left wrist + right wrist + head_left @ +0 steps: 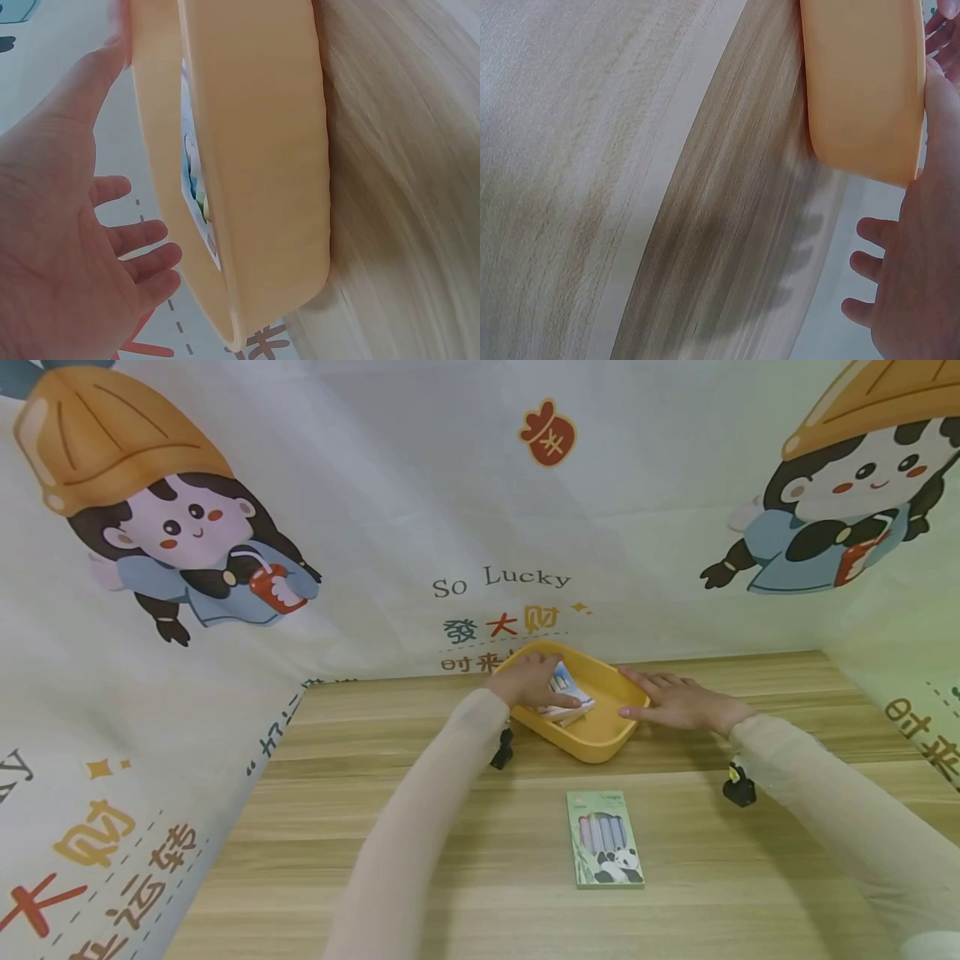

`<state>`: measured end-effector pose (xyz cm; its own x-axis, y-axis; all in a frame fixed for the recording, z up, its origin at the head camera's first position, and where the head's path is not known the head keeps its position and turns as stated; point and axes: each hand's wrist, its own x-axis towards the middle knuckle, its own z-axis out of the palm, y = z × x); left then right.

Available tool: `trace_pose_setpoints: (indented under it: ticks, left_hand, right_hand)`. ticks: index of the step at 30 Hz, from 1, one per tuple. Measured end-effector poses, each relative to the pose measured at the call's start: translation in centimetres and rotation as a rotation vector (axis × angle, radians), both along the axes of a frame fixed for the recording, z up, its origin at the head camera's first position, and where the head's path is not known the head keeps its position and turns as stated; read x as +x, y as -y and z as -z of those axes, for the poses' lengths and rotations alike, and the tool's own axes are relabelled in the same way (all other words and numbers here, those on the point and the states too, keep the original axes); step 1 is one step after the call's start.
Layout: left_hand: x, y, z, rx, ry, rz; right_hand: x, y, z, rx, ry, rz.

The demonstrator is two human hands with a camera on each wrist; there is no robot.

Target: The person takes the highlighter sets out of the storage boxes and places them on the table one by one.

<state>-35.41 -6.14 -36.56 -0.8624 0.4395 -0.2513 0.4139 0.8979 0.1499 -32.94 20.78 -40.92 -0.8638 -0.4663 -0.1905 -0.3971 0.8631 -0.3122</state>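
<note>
A yellow plastic basket (pixel 592 749) stands at the back of the wooden table. Inside its left part lies a small printed packet or card (pixel 572 687) with a blue and white picture, partly covered by my left hand (pixel 529 680). That hand is over the basket's left side, thumb stretched out above the packet, the other fingers loosely spread. At the right rim is my right hand (pixel 686 703), its thumb reaching over the edge and its fingers extended along the outside. Nearer to me lies a flat green box (pixel 606 839) with pictures of pens and pandas.
Behind the table (pixel 360 827) hangs a white printed cloth (pixel 390 468) with cartoon figures and lettering, also along both sides. The basket stands close to the back cloth. Small black devices (pixel 739 787) hang at both wrists.
</note>
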Motion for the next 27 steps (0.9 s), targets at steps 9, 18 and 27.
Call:
trace_pose_setpoints:
  ticks: [9, 18, 27]
  left_hand:
    - [0.1, -1.1, 0.2, -0.015, -0.048, -0.044]
    - [0.2, -1.6, 0.1, -0.014, -0.025, -0.117]
    - [0.8, -2.0, 0.0, 0.005, -0.004, -0.178]
  right_hand:
    - [0.0, 0.0, 0.0, 0.0, -0.01, -0.001]
    - [0.0, -0.1, 0.1, 0.0, -0.015, -0.006]
    - [-0.3, -0.3, 0.4, -0.009, -0.009, 0.0]
